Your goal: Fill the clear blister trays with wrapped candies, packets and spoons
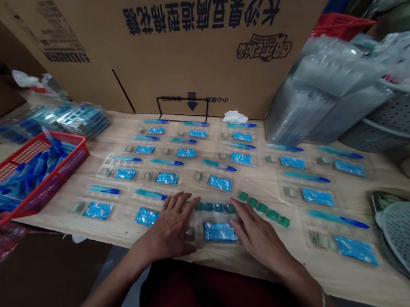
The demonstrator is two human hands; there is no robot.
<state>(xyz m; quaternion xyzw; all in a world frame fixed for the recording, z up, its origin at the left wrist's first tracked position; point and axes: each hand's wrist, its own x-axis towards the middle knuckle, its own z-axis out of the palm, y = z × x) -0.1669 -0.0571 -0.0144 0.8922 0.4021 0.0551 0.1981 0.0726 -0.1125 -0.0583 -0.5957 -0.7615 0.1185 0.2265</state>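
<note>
A clear plastic tray (197, 222) lies at the table's front edge, between my two hands. It has a row of small teal cubes (217, 207) along its far side and a blue patterned packet (220, 232) near me. My left hand (171, 227) rests on the tray's left end, fingers stretched out and tips by the row's left end. My right hand (258, 234) touches the right end, its index finger by the last cubes and its thumb apart beside the packet. A second row of green cubes (264, 209) lies on the tabletop, just beyond my right hand.
Several clear trays with blue pens (166, 162) and blue packets (293, 162) cover the table (125, 235). A red basket (86, 147) of pens stands left. Stacked clear trays (306, 96) and grey baskets (398, 234) stand right. A large cardboard box (193, 60) closes off the back.
</note>
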